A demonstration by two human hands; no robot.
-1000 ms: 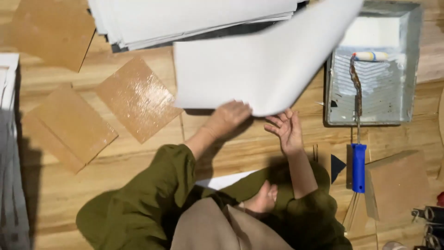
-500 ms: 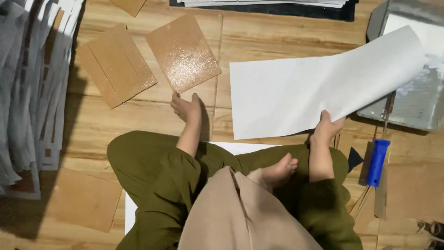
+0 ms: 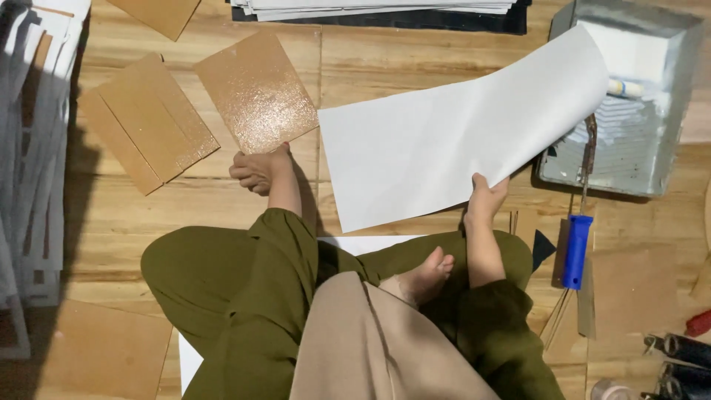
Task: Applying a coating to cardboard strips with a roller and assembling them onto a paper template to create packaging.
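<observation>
I sit cross-legged on a wooden floor. My right hand (image 3: 485,198) grips the near edge of a large white paper sheet (image 3: 452,133), which curls up and reaches over toward the paint tray. My left hand (image 3: 258,170) is stretched forward, its fingers curled on the near edge of a glossy, wet-looking brown board (image 3: 255,92). A plain brown folded board (image 3: 148,122) lies just left of it. Another white sheet (image 3: 363,243) lies under my legs.
A metal paint tray (image 3: 681,96) at the right holds a roller (image 3: 626,87) whose blue handle (image 3: 576,250) rests on the floor. There is a stack of white sheets (image 3: 370,9) at the top, white strips (image 3: 33,148) at the left, and dark bottles (image 3: 685,348) at the bottom right.
The white sheet has swung right, now held by my right hand alone. My left hand let go of it, went to the glossy board and curled its fingers on the edge.
</observation>
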